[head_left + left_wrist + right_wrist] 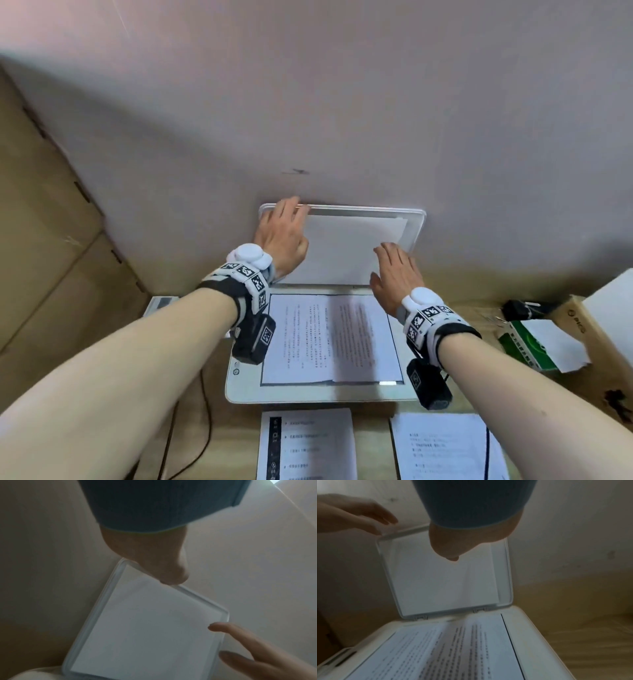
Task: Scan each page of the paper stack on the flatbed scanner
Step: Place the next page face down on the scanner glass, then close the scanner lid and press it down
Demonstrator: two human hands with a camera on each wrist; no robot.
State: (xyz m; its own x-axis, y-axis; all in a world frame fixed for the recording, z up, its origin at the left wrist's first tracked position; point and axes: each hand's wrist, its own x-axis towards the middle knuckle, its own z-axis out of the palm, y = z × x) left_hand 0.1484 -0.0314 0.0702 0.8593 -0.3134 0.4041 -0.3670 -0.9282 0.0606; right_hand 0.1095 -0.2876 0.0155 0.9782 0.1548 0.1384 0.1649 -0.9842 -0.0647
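Note:
The white flatbed scanner (308, 394) has its lid (342, 246) raised against the wall, white inner pad facing me. A printed page (329, 339) lies on the glass with text showing; it also fills the bottom of the right wrist view (445, 649). My left hand (281, 233) holds the lid's top left corner, fingers over the upper edge and thumb (171, 577) on the inner face. My right hand (394, 270) is flat with straight fingers at the lid's lower right, holding nothing; whether it touches the pad is unclear.
Two printed paper piles lie in front of the scanner, one at centre (308, 445), one to the right (445, 448). A green box (527, 346) and a cardboard box (599, 342) stand at the right. Black cables (205, 411) hang at the left.

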